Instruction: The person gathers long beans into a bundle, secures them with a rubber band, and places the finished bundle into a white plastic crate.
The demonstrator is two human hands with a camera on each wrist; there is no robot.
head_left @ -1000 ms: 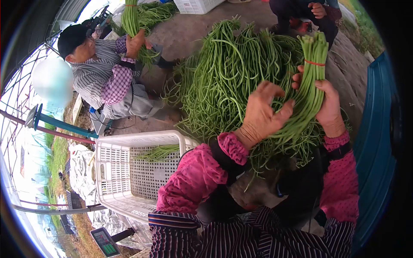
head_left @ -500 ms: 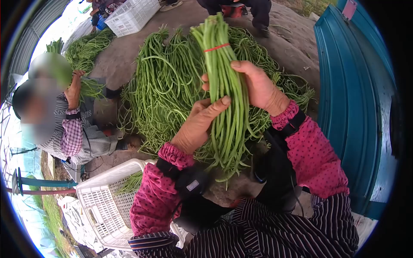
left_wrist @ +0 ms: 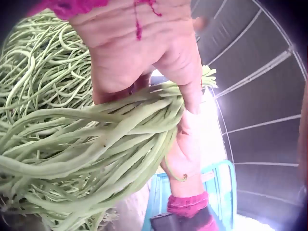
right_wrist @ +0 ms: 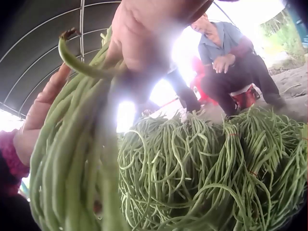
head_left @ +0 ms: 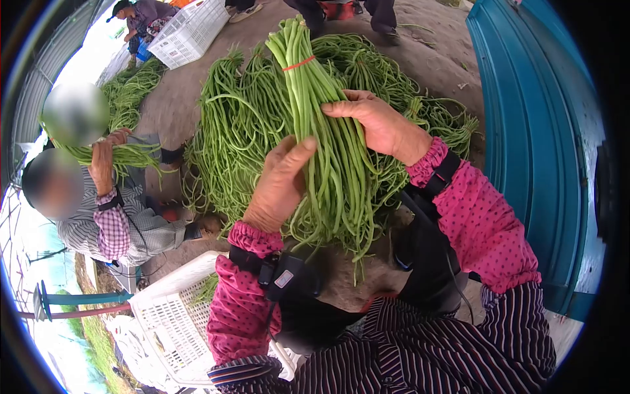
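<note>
A bundle of long green beans [head_left: 328, 151], tied near its top with a red band [head_left: 299, 64], stands in front of the body in the head view. My left hand [head_left: 279, 180] holds it from the left, thumb across the front. From the right my right hand [head_left: 377, 125] grips it, thumb lying over the beans below the band. The left wrist view shows my left hand [left_wrist: 139, 48] round the beans [left_wrist: 101, 139], their loose ends spreading left. In the right wrist view the fingers of my right hand [right_wrist: 144, 38] are partly hidden behind beans [right_wrist: 72, 159].
A large pile of beans [head_left: 230, 131] lies on the ground beyond the bundle. A white crate [head_left: 174, 328] stands at lower left, another crate [head_left: 190, 33] at the back. One person [head_left: 125, 217] sits at left holding beans. Blue-green panels [head_left: 525, 151] rise at right.
The head view has swung to the right. The bundle has come from the right side to the middle, more upright. My left hand, loosely beside the beans earlier, now holds them.
</note>
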